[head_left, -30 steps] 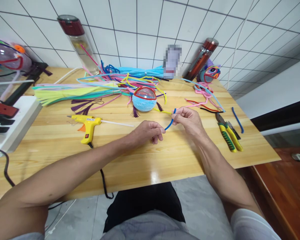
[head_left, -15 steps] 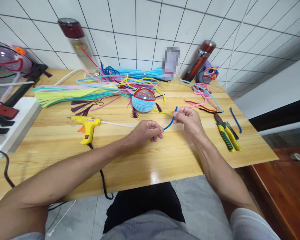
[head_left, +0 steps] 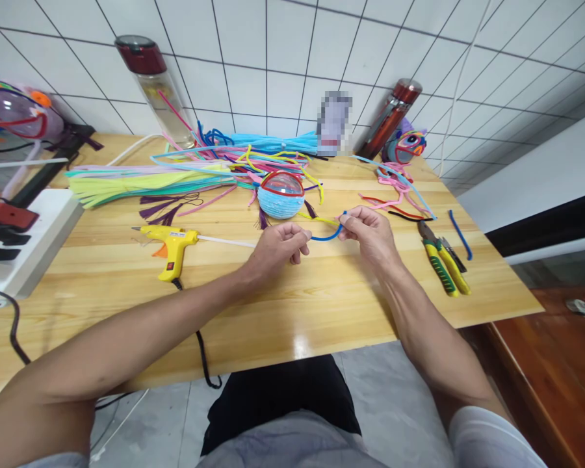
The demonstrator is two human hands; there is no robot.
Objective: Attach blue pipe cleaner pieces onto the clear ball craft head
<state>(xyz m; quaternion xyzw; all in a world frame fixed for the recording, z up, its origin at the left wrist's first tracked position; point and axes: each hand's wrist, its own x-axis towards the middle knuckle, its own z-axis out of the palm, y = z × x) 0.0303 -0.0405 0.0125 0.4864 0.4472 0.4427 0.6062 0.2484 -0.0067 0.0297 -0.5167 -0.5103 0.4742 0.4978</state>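
A short blue pipe cleaner (head_left: 325, 238) curves between my two hands above the table. My left hand (head_left: 283, 244) pinches its left end, and my right hand (head_left: 368, 233) grips the other end between thumb and fingers, with a tip poking up. Just behind them sits a light blue wrapped ball (head_left: 280, 203) with a red-edged clear window. A yellow pipe cleaner (head_left: 322, 219) lies between the ball and my right hand. The yellow glue gun (head_left: 173, 250) rests left of my left hand, its white stick pointing toward that hand.
Pipe cleaner bundles (head_left: 151, 185) spread along the back of the table (head_left: 283, 312). Purple tassels (head_left: 163, 208) lie before them. Pliers (head_left: 443, 263) and another blue piece (head_left: 460, 235) are at right. A glass bottle (head_left: 158, 97) and a red flask (head_left: 390, 120) stand near the wall.
My left hand has moved slightly up and left, and the blue pipe cleaner now bends lower and more level between the hands. My right hand has hardly moved.
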